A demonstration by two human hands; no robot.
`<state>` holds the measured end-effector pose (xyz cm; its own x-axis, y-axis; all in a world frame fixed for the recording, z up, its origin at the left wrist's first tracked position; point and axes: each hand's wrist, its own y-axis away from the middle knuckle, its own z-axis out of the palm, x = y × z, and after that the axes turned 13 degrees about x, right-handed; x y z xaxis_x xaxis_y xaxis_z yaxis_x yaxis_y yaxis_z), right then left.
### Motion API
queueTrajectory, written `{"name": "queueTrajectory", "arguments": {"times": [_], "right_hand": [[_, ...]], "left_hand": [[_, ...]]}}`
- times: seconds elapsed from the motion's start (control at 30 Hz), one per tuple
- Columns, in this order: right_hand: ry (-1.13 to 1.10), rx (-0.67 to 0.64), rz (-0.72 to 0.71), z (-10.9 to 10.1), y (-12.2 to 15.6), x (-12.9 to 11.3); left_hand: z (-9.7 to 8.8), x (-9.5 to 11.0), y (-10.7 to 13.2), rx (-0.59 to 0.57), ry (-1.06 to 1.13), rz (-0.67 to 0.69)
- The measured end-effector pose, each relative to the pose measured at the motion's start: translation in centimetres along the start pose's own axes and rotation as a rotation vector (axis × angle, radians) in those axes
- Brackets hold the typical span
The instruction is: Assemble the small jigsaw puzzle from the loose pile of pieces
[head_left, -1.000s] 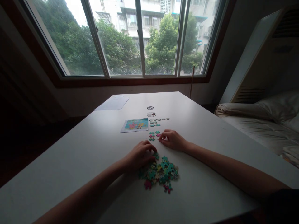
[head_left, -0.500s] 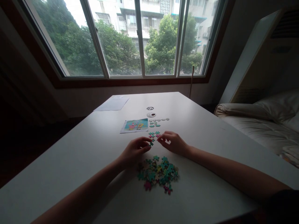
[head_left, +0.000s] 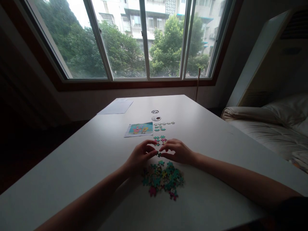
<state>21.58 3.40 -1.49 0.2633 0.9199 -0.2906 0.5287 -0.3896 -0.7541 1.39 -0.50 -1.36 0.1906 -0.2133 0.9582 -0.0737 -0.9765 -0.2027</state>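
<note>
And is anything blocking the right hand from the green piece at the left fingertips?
Nothing visible: the green piece is between the left hand and right hand, too close to tell whether the right hand touches it.

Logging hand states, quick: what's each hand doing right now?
Left hand: seems to be holding a green puzzle piece.
Right hand: partly curled at the same piece; whether gripping, cannot tell.

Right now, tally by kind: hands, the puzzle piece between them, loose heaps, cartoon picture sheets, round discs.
Hands: 2 (left hand, right hand)
Puzzle piece between them: 1
Loose heap: 1
Cartoon picture sheet: 1
Round discs: 2
Total: 7
</note>
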Motion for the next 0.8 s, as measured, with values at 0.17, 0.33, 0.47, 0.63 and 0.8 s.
{"name": "queueTrajectory", "arguments": {"times": [0.17,0.33,0.47,0.63,0.8], "right_hand": [[-0.025,-0.027,-0.029,-0.1,-0.1,0.0],[-0.014,-0.045,-0.067,-0.2,-0.2,-0.3],[0.037,0.019,-0.071,-0.6,-0.2,0.4],[0.242,0.247,0.025,-2.2,0.1,3.9],[0.375,0.359,0.079,-3.4,0.7,6.8]], "left_hand": [[0.2,0.2,0.0,0.018,0.037,-0.018],[0.3,0.3,0.0,0.014,0.022,-0.01],[0.1,0.2,0.0,0.044,0.026,0.027],[-1.0,-0.6,-0.2,0.092,-0.07,0.02],[-1.4,-0.7,-0.1,0.106,-0.097,0.027]]}}
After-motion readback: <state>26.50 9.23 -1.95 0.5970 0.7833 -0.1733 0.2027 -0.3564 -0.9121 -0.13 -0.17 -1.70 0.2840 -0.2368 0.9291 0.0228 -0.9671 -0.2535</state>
